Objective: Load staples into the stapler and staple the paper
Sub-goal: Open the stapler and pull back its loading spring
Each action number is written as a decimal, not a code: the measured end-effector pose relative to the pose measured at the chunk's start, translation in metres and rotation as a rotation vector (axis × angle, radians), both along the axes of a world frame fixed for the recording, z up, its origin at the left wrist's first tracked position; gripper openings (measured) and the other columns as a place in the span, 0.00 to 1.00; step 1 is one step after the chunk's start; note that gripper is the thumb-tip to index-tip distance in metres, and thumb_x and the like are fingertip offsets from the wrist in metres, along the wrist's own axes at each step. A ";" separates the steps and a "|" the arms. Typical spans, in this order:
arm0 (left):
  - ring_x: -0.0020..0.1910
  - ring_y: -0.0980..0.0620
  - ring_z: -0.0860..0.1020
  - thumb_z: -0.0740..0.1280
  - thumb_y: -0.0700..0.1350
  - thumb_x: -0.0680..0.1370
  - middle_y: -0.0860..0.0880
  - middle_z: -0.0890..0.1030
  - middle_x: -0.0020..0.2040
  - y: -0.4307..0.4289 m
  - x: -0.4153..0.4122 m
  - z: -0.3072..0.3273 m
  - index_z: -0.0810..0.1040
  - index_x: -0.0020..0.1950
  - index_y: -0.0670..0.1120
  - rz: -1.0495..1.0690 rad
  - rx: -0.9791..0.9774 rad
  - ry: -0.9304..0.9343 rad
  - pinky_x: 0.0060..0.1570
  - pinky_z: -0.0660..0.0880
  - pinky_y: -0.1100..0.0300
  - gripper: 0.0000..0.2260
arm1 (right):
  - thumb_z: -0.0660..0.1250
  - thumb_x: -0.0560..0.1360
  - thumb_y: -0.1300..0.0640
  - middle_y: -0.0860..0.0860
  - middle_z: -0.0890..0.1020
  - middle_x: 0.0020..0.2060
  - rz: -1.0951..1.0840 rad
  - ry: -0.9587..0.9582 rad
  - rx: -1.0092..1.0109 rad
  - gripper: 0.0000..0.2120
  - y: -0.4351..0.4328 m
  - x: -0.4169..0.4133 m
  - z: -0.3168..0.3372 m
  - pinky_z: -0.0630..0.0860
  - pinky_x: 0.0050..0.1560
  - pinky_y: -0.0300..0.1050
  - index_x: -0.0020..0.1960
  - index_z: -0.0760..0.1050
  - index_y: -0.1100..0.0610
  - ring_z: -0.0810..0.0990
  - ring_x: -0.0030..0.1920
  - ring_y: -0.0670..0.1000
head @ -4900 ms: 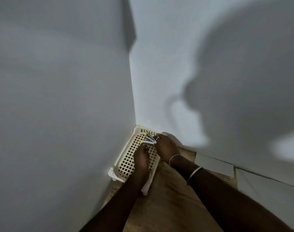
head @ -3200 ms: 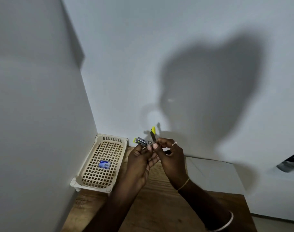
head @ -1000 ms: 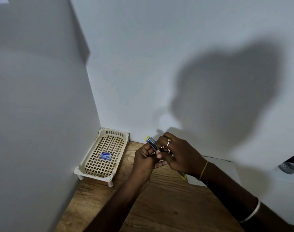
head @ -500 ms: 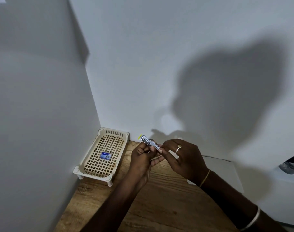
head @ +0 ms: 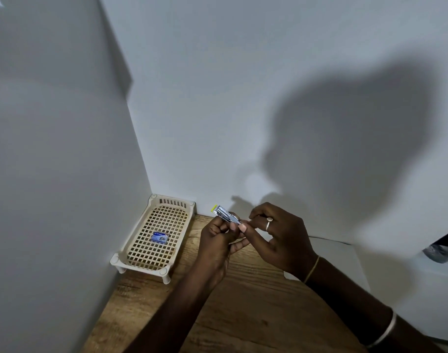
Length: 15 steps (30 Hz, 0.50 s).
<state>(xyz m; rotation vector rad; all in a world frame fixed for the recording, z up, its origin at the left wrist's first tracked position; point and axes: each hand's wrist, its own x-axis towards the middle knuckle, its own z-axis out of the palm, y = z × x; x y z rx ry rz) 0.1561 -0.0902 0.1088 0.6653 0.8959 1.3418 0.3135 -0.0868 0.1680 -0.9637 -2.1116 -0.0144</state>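
Scene: I stand at a wooden counter (head: 243, 314) set into a white corner, both hands raised just above it.
Stapler: the small metal stapler (head: 226, 215) sits in my left hand (head: 217, 240), its yellow-tipped end pointing up and away to the left, toward the wall.
Left hand: closed around the stapler's near end, fingers curled under, thumb on top.
Right hand: my right hand (head: 276, 235), with 1 ring, meets the stapler at its near end, thumb and forefinger pressed together in a pinch; whether they grip the stapler's rear or a strip of staples, I cannot tell.
Key relation: the stapler's long axis runs from my meeting fingertips up and left; the right hand lies at the lower right end of that line, so I judge any feeding or pushing travels along it, toward the yellow tip.
Staple box: 1 small blue box (head: 160, 237) lies flat in the cream lattice tray (head: 151, 266), well apart to my left, nearer the left hand.
Paper: a white sheet (head: 345, 261) lies on the counter to the right, partly covered by my right wrist.
Hidden: the stapler's magazine and any staples are too small to make out; a dark object at the right edge is cut off.
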 end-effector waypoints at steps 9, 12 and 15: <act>0.42 0.48 0.85 0.65 0.32 0.81 0.43 0.86 0.47 -0.001 0.002 -0.005 0.85 0.50 0.45 -0.019 0.026 0.054 0.43 0.83 0.49 0.12 | 0.71 0.72 0.54 0.41 0.83 0.38 0.074 -0.090 -0.589 0.09 0.019 -0.007 0.043 0.79 0.40 0.50 0.50 0.76 0.46 0.81 0.35 0.44; 0.43 0.48 0.85 0.65 0.34 0.82 0.43 0.87 0.48 -0.001 0.001 -0.005 0.84 0.53 0.44 -0.028 0.051 0.073 0.44 0.83 0.49 0.10 | 0.72 0.71 0.52 0.41 0.82 0.40 0.056 -0.348 -0.604 0.11 0.024 -0.010 0.054 0.78 0.42 0.47 0.52 0.77 0.44 0.78 0.36 0.41; 0.46 0.46 0.86 0.65 0.34 0.82 0.42 0.87 0.51 -0.001 0.001 -0.006 0.84 0.55 0.44 -0.033 0.065 0.090 0.45 0.83 0.49 0.10 | 0.71 0.71 0.49 0.43 0.82 0.40 0.014 -0.421 -0.518 0.10 0.021 -0.017 0.053 0.77 0.41 0.46 0.51 0.75 0.44 0.77 0.38 0.43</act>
